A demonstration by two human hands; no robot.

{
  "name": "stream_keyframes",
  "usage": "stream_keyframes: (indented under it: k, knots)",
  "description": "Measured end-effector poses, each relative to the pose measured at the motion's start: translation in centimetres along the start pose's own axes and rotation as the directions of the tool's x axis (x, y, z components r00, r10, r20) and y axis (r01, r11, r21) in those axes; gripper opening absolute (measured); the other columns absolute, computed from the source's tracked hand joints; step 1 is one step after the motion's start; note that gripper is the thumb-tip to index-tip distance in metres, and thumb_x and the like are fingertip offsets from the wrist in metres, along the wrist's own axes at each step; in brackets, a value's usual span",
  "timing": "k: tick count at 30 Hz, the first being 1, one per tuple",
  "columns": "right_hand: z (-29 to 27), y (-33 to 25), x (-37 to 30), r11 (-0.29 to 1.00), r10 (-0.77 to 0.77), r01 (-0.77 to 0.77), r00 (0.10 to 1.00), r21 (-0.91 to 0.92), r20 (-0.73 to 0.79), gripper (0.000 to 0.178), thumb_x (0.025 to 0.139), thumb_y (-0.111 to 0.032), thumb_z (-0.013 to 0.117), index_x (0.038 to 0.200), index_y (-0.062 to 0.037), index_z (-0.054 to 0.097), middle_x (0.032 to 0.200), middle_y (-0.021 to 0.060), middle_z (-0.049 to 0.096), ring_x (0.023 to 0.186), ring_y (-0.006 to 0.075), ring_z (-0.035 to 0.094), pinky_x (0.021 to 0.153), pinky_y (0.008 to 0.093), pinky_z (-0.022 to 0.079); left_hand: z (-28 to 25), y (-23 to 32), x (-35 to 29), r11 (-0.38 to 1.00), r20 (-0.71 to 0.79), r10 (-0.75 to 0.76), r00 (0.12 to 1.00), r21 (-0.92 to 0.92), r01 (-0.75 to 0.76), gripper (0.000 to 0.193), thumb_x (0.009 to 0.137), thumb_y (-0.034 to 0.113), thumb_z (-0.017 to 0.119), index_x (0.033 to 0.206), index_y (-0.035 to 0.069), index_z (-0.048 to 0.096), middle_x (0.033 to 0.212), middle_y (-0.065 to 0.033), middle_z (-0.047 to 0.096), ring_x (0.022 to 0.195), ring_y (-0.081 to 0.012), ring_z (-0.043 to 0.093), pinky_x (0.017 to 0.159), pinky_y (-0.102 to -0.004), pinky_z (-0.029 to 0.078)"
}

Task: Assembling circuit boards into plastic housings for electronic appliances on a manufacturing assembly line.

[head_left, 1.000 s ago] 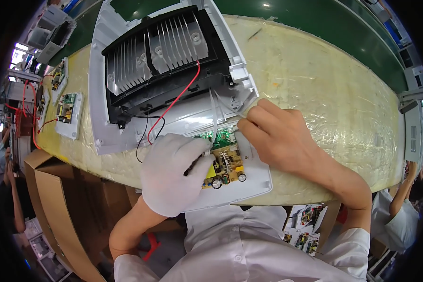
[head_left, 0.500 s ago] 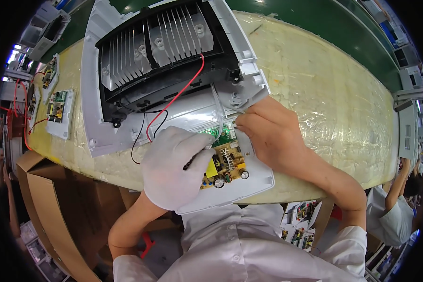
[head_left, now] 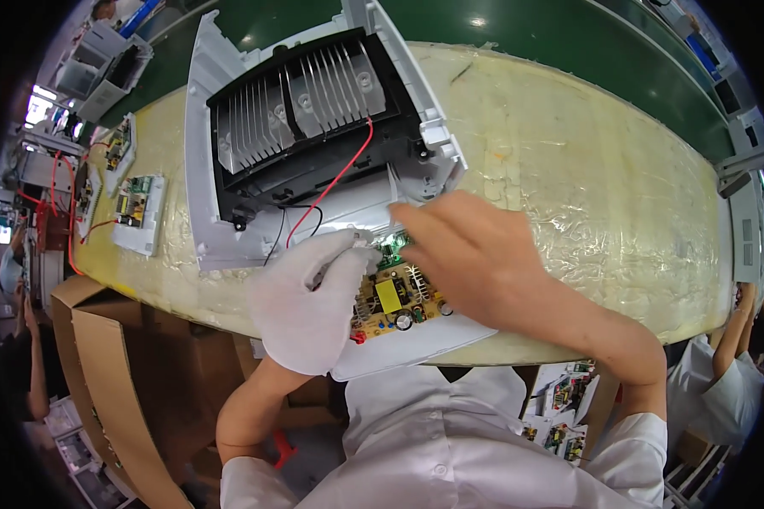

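A circuit board (head_left: 389, 297) with a yellow transformer and capacitors lies on a white plastic panel (head_left: 399, 352) at the table's near edge. My left hand (head_left: 310, 301), in a white glove, is closed at the board's upper left; what its fingertips grip is hidden. Over the board's right side, my bare right hand (head_left: 475, 246) is closed, its fingertips pinching a pale grey cable (head_left: 393, 182). That cable comes down from a white housing (head_left: 208, 170) with a black frame and finned metal heater (head_left: 301, 106). A red wire (head_left: 339, 180) and a black wire hang from the frame.
Several boards on white panels (head_left: 153, 225) lie at the table's left end. A cardboard box (head_left: 110, 382) stands below the left edge. More boards (head_left: 564, 394) sit below the table at right. Other people (head_left: 726, 373) work at the far right and left.
My right hand has come left and inward over the board, drawing the grey cable with it. My left hand stays beside the board. The whole view has shifted slightly.
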State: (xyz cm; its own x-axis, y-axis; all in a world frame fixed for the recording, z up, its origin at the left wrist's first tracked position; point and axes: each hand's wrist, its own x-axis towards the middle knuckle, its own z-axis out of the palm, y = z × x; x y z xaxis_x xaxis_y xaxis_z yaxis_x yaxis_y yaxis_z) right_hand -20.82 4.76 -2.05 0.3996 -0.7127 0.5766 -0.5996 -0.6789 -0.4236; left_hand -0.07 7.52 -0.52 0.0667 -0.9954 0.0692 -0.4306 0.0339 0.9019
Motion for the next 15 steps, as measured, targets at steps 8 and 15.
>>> stream_keyframes:
  k: [8,15]
  knots:
    - [0.9,2.1,0.2,0.969,-0.243,0.244,0.97,0.046,-0.024,0.034,0.069,-0.006,0.075,0.103,-0.0029,0.074,0.087,0.0052,0.063,0.072,0.0205,0.063,0.053,0.0334,0.049,-0.9,1.3,0.9,0.994,0.159,-0.044,0.986,0.105,0.027,0.018,0.095,0.013,0.069,0.1,-0.003,0.076,0.084,-0.0094,0.076,0.075,-0.0112,0.07,0.07,-0.028,0.055]
    - [0.0,2.8,0.6,0.931,-0.357,0.357,0.934,0.07,-0.019,0.037,0.069,-0.008,0.073,0.105,0.0034,0.072,0.089,0.008,0.063,0.07,0.0209,0.061,0.05,0.0321,0.046,-0.9,1.3,2.3,0.972,0.361,-0.159,0.919,-0.109,0.21,0.02,0.097,0.014,0.063,0.098,-0.003,0.074,0.076,-0.0061,0.07,0.07,-0.0088,0.063,0.068,-0.0272,0.052]
